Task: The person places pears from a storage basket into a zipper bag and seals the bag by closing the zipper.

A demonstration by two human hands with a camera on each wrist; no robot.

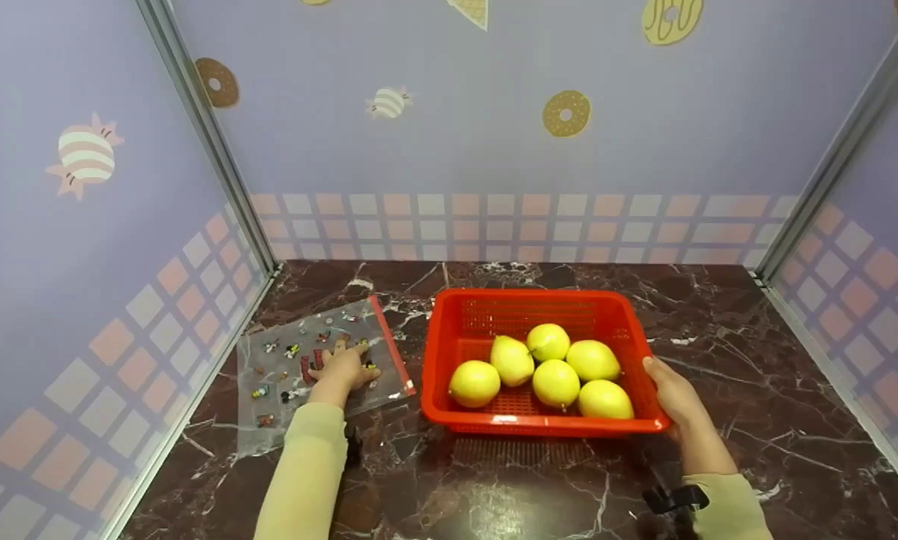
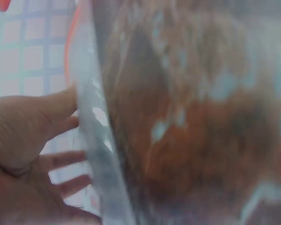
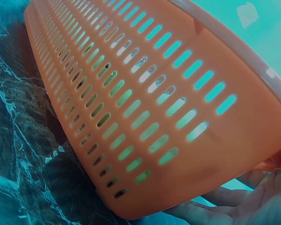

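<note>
A red plastic basket (image 1: 546, 429) with slotted walls stands on the dark marbled table, holding several yellow lemons (image 1: 556, 383). At its right end my right hand (image 1: 677, 394) grips the rim, thumb on top; the right wrist view shows the fingers (image 3: 225, 206) against the outside of the basket wall (image 3: 178, 187). Left of the basket a clear zip bag (image 1: 257, 390) with a red seal lies flat, with small colourful figures inside. My left hand (image 1: 338, 369) rests on this bag with its fingers spread. The left wrist view shows these fingers (image 2: 68, 161) beside blurred clear plastic (image 2: 103, 136).
Purple panels (image 1: 456, 112) with printed sweets and checks enclose the table at the back and both sides. The dark marbled table (image 1: 494, 499) extends in front of the basket. Metal corner posts (image 1: 216, 150) rise at the back corners.
</note>
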